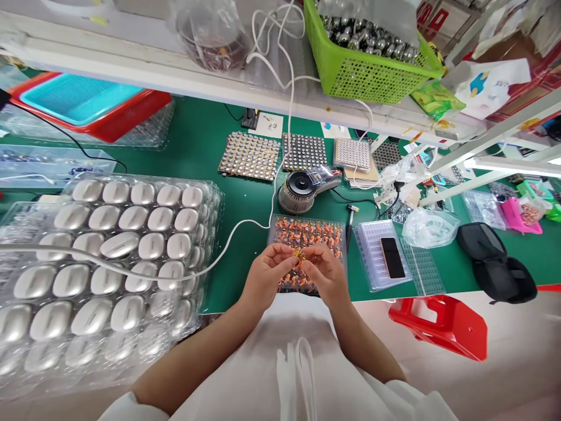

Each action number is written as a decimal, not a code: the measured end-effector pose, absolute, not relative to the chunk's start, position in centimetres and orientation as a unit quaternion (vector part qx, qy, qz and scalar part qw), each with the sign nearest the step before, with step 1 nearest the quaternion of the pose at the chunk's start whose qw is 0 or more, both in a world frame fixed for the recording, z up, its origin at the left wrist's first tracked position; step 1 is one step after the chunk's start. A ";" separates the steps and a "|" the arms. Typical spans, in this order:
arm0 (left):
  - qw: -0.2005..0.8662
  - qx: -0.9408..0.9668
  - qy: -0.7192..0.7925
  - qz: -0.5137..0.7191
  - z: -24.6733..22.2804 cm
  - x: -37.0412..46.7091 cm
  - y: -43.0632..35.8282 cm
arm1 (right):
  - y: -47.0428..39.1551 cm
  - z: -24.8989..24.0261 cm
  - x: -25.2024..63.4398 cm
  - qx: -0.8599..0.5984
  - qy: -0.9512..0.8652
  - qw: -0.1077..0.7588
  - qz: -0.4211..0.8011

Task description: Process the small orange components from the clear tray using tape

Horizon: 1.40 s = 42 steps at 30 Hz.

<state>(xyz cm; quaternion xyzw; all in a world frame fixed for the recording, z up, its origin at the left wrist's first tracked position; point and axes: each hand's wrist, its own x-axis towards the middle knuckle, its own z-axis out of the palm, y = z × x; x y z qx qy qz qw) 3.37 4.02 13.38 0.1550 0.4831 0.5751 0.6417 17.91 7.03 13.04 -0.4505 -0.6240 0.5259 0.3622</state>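
Observation:
Between the fingertips of both hands is a small yellow-orange part (300, 254), too small to make out its kind. My left hand (268, 272) pinches it from the left, thumb and fingers closed. From the other side my right hand (325, 270) grips it the same way. Both hands are above a clear tray (344, 248) holding many small orange-and-metal parts (302, 231) in rows. The hands and wrists hide part of the tray. Just behind it stands a round grey device with a black top (299, 190).
Stacked clear trays of silvery oval cases (120, 244) fill the left. A white cable (236, 229) crosses the table. To the right are a phone (392, 258) on plastic trays, a black pouch (495, 263) and a red stool (442, 324). A green basket (372, 76) sits on the shelf.

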 end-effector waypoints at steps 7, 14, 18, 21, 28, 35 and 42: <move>0.632 0.188 0.494 0.567 13.3 3.4 3.6 | 7.5 13.6 17.3 -0.436 -0.665 0.388 0.466; 0.573 0.256 0.549 0.552 13.9 3.4 3.3 | 7.5 13.8 16.9 -0.442 -0.681 0.405 0.422; 0.410 0.423 0.592 0.551 13.8 3.1 2.7 | 7.7 13.9 17.1 -0.452 -0.689 0.411 0.389; 0.294 0.521 0.593 0.538 13.6 2.8 2.5 | 7.8 14.1 17.3 -0.450 -0.709 0.405 0.363; 0.263 0.553 0.578 0.539 13.4 2.6 2.9 | 7.6 13.9 17.3 -0.406 -0.744 0.416 0.331; 0.472 0.420 0.550 0.546 12.9 2.2 3.0 | 7.4 13.6 17.5 -0.372 -0.769 0.415 0.312; 0.597 0.336 0.501 0.529 12.3 1.4 3.2 | 7.3 13.5 17.8 -0.354 -0.775 0.409 0.326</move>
